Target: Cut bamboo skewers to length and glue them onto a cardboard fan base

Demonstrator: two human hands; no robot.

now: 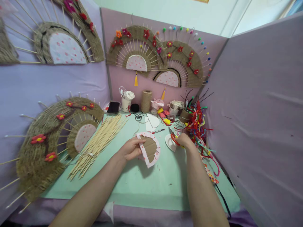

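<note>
My left hand (133, 148) is closed on a half-round cardboard piece (149, 148), its thumb on the bare brown face. Pink dotted fabric is folded over the edge of this piece all round. At the right, my right hand (185, 141) is closed around scissors (174, 138) with red-orange handles, low over the table. Their blades point away to the upper left. A white rounded piece (170, 142) lies beneath the scissors. Between the hands and a little farther off lies a slim pen-like tool (158, 131).
Bamboo sticks (99, 143) lie bundled at left, near a large twine fan (44, 145). Along the back stand a twine spool (146, 101), black yarn (134, 108) and a white container (127, 101). Tangled pipe cleaners (197, 126) crowd the right. White half-round pieces (152, 120) lie mid-table.
</note>
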